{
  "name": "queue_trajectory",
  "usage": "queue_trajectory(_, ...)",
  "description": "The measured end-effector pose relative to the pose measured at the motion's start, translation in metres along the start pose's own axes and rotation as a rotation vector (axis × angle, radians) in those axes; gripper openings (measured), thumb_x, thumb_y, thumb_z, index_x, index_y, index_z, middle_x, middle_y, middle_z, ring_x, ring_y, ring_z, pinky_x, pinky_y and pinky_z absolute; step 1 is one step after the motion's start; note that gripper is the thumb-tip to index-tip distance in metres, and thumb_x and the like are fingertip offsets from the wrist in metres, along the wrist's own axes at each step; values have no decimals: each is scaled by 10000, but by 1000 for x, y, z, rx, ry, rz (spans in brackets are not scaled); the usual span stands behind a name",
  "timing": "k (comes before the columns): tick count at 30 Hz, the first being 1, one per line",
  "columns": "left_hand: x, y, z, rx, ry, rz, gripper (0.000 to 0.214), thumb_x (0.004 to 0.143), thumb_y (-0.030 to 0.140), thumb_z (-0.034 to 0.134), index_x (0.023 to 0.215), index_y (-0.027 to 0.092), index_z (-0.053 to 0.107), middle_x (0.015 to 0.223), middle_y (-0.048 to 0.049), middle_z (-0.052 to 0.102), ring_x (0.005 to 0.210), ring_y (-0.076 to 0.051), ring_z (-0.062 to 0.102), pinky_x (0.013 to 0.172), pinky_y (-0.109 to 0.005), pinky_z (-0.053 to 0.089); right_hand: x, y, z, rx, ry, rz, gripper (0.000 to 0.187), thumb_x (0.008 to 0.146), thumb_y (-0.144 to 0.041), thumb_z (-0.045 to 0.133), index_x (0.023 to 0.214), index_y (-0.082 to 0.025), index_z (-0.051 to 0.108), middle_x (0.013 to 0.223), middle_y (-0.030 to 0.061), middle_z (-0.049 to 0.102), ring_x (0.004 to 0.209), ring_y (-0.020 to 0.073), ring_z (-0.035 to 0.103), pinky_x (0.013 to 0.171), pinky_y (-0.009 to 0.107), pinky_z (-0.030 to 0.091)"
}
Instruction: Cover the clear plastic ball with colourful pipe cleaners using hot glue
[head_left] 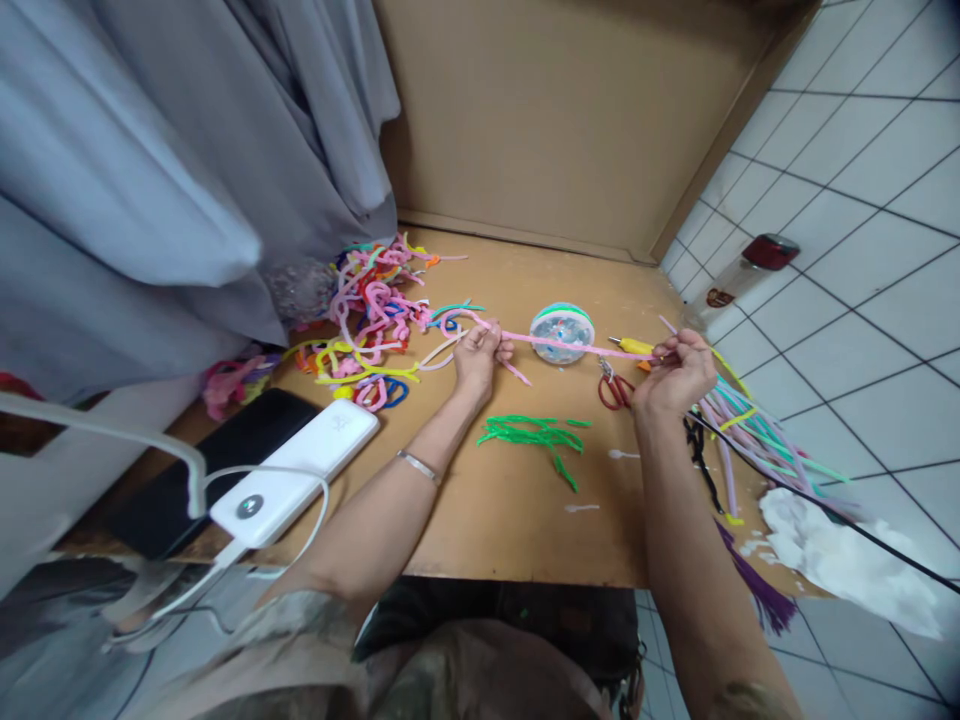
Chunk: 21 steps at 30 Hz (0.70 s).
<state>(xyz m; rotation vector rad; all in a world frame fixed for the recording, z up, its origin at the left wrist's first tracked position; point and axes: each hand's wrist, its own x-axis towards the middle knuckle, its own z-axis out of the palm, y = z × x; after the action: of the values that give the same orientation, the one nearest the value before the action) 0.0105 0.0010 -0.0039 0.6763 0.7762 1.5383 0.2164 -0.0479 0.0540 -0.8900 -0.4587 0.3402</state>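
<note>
A pink pipe cleaner (577, 346) runs stretched between my two hands above the brown board (487, 500). My left hand (478, 355) is closed on its left end, beside a tangled heap of coloured pipe cleaners (371, 320). My right hand (675, 372) pinches the right end, close to a bundle of straight pastel pipe cleaners (750, 430). Behind the stretched piece sits a round clear container with small beads (562, 331). Red-handled scissors (615, 388) lie just left of my right hand. Green pipe cleaner pieces (536, 437) lie between my forearms.
A white power bank (300, 470) with a cable lies on a black phone (217, 460) at the left. Grey cloth (150, 170) hangs at the left. A yellow-tipped tool (634, 346), white stuffing (832, 550), a purple tassel (765, 595) and a red-capped bottle (742, 275) are at the right.
</note>
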Motion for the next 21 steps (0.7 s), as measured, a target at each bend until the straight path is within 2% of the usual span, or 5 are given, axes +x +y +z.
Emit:
queue_trajectory(6,-3,-3,1,19,-78,8,303,763,403,749,848,172,573,614,38,618,479,-76,581,484,-184,455,0,5,-6,-145,-24,-308,126,806,-136,521,836,-236,591,773,-53,572,546,65,500,516,189,437)
queue_trajectory(11,-7,-7,2,115,-145,64,267,775,401,741,803,143,678,544,29,592,455,-63,523,472,-180,417,-7,0,-4,-134,-140,-355,128,848,-202,557,949,-280,563,784,-55,645,450,72,446,437,196,380)
queue_trajectory(15,-15,-11,6,152,-247,55,356,705,442,792,872,139,711,555,30,609,465,-65,524,488,-189,433,-28,-4,3,-201,-294,-292,43,837,-257,620,879,-244,623,820,-15,702,513,80,510,514,207,445)
queue_trajectory(17,-19,-13,9,153,-292,32,419,668,461,814,914,139,708,575,24,632,475,-70,543,499,-196,450,-43,-4,5,-292,-401,-284,67,838,-286,629,836,-240,678,806,1,703,583,109,558,594,241,486)
queue_trajectory(21,-24,-13,14,135,-346,8,448,615,453,848,902,139,707,616,6,667,515,-79,587,516,-194,462,-69,0,6,-489,-659,-397,118,844,-295,619,793,-275,724,832,26,676,820,191,617,812,337,506)
